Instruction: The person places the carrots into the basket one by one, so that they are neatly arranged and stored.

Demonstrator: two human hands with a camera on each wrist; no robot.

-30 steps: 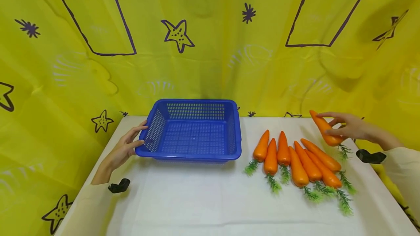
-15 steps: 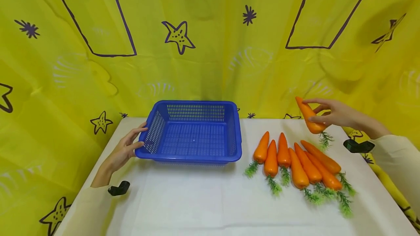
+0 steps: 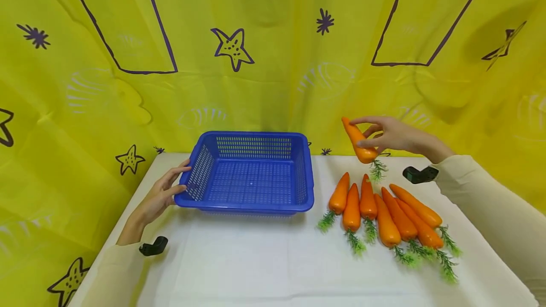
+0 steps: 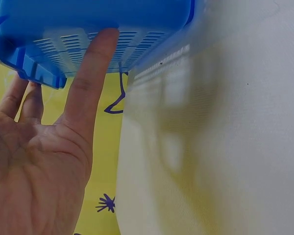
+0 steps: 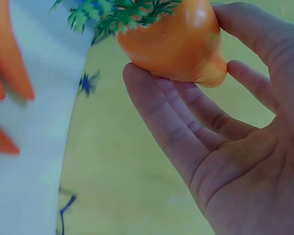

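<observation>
My right hand [image 3: 390,134] holds an orange carrot [image 3: 360,145] above the back of the table, right of the basket. Its narrow tip points up and left, and its green leafy top hangs below. In the right wrist view, the thumb and fingertips pinch the carrot's thick body [image 5: 171,44]. My left hand [image 3: 157,198] rests against the left side of a blue plastic basket [image 3: 245,206], fingers mostly straight, tips at the rim. In the left wrist view the thumb [image 4: 90,81] lies along the basket's outer slotted wall. No carrot shows inside the basket.
Several carrots [image 3: 386,221] with green tops lie side by side on the white table [image 3: 239,259], right of the basket. A yellow patterned curtain [image 3: 273,60] hangs right behind the table's back edge and along its left side.
My right hand has carried the carrot left and slightly up, from the table's right end to behind the other carrots. The left hand and the basket have stayed put.
</observation>
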